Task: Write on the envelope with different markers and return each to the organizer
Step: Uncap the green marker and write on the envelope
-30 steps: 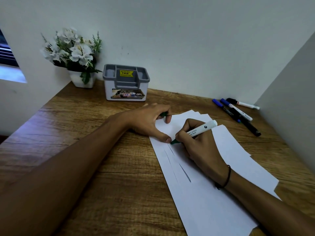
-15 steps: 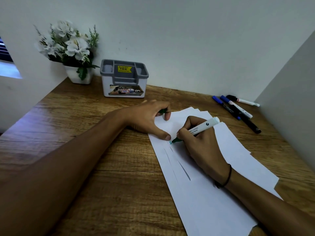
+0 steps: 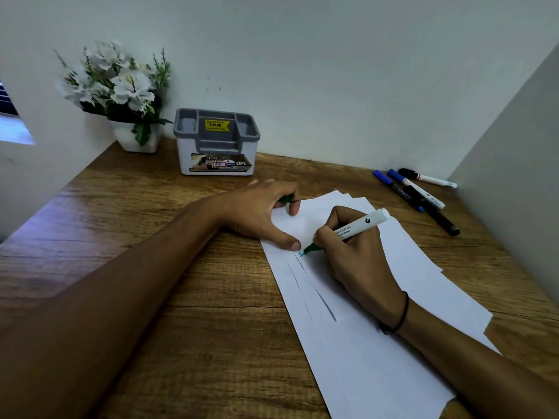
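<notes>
Several white envelopes (image 3: 378,328) lie fanned on the wooden desk. My right hand (image 3: 354,252) grips a white-barrelled green marker (image 3: 361,226), its tip touching the top envelope beside a small green mark (image 3: 301,254). My left hand (image 3: 263,214) presses down on the envelopes' far left corner and keeps the marker's green cap (image 3: 286,199) tucked under its fingers. The grey-and-white organizer (image 3: 216,143) stands at the back against the wall, with no markers visible in it.
Several markers (image 3: 419,192), blue and black capped, lie at the back right by the side wall (image 3: 520,152). A white pot of white flowers (image 3: 121,95) stands left of the organizer. Bare wooden desk (image 3: 181,313) stretches left of the envelopes.
The marker's tip has come down onto the envelope and a small green mark has appeared. My left hand has stayed in place.
</notes>
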